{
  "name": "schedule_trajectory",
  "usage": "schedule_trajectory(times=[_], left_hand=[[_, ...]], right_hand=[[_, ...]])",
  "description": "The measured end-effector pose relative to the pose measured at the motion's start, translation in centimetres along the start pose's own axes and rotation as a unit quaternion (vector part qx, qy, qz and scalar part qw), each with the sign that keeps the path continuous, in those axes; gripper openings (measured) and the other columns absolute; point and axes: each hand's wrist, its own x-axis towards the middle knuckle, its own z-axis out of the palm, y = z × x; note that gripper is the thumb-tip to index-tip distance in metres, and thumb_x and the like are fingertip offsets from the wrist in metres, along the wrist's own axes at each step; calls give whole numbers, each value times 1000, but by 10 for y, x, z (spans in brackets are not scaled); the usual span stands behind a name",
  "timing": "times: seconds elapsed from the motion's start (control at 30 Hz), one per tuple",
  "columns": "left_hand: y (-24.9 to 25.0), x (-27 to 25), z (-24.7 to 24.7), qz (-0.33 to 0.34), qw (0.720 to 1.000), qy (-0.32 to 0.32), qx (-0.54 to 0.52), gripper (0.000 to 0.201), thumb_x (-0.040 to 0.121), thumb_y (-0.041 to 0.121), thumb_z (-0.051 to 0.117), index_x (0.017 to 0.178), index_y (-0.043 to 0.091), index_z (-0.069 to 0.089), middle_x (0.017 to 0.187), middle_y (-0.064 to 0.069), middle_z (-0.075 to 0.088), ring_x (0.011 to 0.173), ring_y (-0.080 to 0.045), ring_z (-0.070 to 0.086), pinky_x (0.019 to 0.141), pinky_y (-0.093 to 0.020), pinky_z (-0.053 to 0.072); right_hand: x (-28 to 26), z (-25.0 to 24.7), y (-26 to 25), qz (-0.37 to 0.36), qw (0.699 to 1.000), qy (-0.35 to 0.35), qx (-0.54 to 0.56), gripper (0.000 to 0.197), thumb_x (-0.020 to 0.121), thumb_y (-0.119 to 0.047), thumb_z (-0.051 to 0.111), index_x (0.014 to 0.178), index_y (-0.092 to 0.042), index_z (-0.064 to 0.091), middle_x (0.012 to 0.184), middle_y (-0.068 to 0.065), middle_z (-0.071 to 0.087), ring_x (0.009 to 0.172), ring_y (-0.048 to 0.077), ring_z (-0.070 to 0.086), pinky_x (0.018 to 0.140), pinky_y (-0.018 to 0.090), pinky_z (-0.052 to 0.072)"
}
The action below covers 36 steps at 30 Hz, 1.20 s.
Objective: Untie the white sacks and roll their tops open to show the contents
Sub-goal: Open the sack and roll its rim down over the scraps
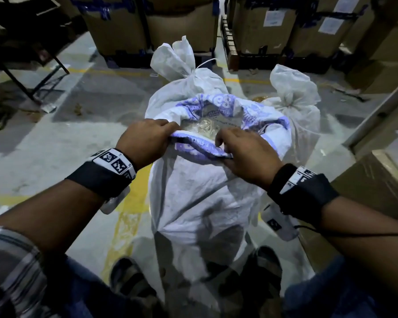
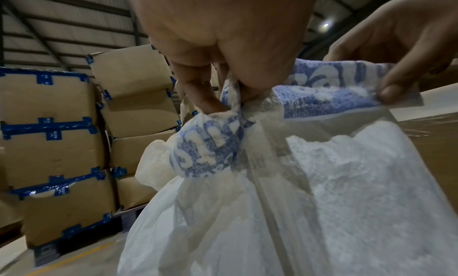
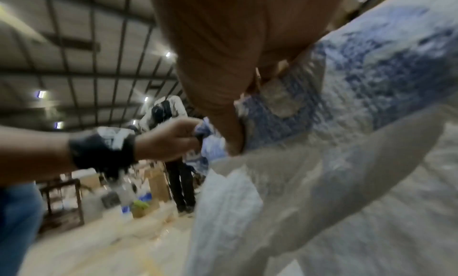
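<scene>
Open sack (image 1: 200, 198): standing on the floor (image 1: 55, 143) between the person's feet, its blue-printed rim (image 1: 251, 113) turning outward and pale contents (image 1: 205, 128) showing inside.
Left hand (image 1: 145, 140): pinching the near rim at about 9 o'clock, fingers (image 2: 198, 92) curling round a bunched fold.
Right hand (image 1: 246, 154): gripping the same rim at about 4 o'clock, thumb pressing the folded band flat.
Handling: the woven cloth is looking soft and floppy while the full body is probably heavy, so I would be taking hold only at the rim and rolling it in short bites.
Count of sacks: three white ones; two tied sacks, one (image 1: 182, 72) at 12 o'clock, the other (image 1: 294, 99) at 2 o'clock, both waiting with knotted necks.
Surroundings: taped cardboard boxes (image 1: 147, 21) lining the far side.
</scene>
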Motion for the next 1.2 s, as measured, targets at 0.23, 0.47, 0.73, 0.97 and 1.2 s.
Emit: schedule_trajectory(times=[0.23,0.47,0.73,0.97,1.2], left_hand=[[-10,-1,-5,65,969,-137,-196,54,94,28,60,145,23,47,117,-7,53,97,-25,57,86,-33,47],[-9,1,-9,65,974,-122,-181,42,86,59,63,117,31,65,95,4,59,87,-18,57,74,-36,49],[-7,1,-7,126,991,-26,33,32,84,31,57,115,25,62,103,-1,66,89,-32,66,68,-39,49],[7,-1,-5,152,988,-10,25,27,83,18,59,109,23,67,98,-6,62,75,-34,63,56,-37,45],[4,1,-20,68,976,-154,-137,53,77,89,37,105,53,64,116,20,51,111,-15,46,97,-43,34]], right_hand=[[2,3,4,-125,960,188,-164,13,82,0,60,75,-11,60,73,10,58,71,32,59,68,39,41],[2,8,1,-171,961,202,-85,16,86,7,52,78,-4,60,102,21,62,72,33,54,62,37,37],[0,-2,5,-67,979,-45,187,20,78,-5,72,94,-16,79,126,7,58,114,23,53,96,34,41],[-1,-1,17,12,995,-91,48,44,81,-25,74,116,-10,52,108,10,59,98,30,54,84,39,44],[-7,7,-4,-44,995,-31,-83,14,83,-16,59,96,-12,54,88,12,62,77,38,62,58,43,46]])
